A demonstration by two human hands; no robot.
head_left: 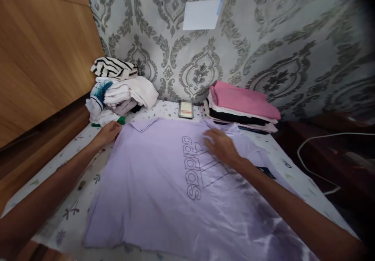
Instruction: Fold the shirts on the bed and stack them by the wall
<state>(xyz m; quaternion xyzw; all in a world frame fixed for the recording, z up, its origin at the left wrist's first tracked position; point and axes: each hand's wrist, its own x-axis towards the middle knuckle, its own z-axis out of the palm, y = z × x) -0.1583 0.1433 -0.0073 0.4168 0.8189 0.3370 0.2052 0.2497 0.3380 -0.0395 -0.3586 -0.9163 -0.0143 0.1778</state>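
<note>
The person's left hand [110, 132] is by the shirt's far left corner, its grip nearly closed, fingers curled and tips touching the lilac edge; I can't tell from here whether any cloth is pinched. The right hand [221, 146] is over the outlined print, its grip half open with the fingers loosely bent. Those fingers are blurred, so I can't say if they grasp the fabric or only brush it.

The lilac shirt [155, 183] is spread across the middle of the printed sheet [70, 198], reaching toward its near edge. Its cloth looks thin and soft, smooth around the lettering, rippled and faintly shiny toward the near right. A small black label [266, 172] shows on its right side.

At the sheet's far left corner sits a loose, rumpled heap of clothes [125, 87], mostly white, with a striped piece on top. By the far right corner is a neater, flat-folded stack [243, 105], pink uppermost. A small squarish box [186, 109] rests between them along the far edge.
</note>
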